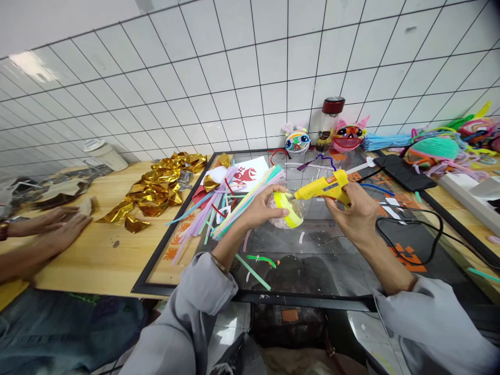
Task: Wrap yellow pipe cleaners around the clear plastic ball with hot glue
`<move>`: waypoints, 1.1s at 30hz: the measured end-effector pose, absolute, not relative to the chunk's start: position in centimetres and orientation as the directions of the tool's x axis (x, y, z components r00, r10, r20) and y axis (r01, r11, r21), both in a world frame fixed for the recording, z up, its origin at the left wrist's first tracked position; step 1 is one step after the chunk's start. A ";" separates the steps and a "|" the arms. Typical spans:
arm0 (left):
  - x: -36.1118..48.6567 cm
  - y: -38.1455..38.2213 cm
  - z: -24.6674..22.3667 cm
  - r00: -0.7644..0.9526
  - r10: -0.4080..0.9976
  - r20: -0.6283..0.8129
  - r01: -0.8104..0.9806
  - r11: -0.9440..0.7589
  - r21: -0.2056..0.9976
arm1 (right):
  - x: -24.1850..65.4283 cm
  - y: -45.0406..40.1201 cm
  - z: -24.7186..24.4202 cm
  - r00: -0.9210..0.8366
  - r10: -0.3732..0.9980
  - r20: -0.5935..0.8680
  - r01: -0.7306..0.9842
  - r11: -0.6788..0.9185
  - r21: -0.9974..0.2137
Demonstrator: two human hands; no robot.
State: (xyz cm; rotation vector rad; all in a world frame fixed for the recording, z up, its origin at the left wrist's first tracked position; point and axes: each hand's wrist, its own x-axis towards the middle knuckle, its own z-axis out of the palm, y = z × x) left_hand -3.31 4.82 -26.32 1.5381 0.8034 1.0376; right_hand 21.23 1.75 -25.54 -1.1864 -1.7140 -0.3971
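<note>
My left hand holds a clear round ball with a yellow band around it, thumb on the band. My right hand is wrapped round the handle of a yellow glue gun. The gun's nozzle points left and lies at or just over the band's upper edge; whether it touches cannot be made out. Beneath both hands is a dark glossy board with a black frame. Left of my left hand lies a bundle of pastel fuzzy stems, beside a white sheet with a red cut-out design.
Gold foil and another person's hands are on the left. At the back stand two decorated balls and a bottle. A phone and black cable lie right.
</note>
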 end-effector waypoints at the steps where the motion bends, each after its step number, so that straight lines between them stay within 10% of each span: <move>1: -3.3 4.8 -26.3 0.394 0.897 0.200 -0.029 -0.205 0.978 | 21.2 1.7 -25.5 -0.054 0.520 0.852 0.846 0.478 -0.238; 33: -3.2 4.9 -26.5 0.411 0.892 0.187 -0.072 -0.173 0.982 | 21.2 1.8 -25.9 -0.104 0.424 0.900 0.838 0.524 -0.150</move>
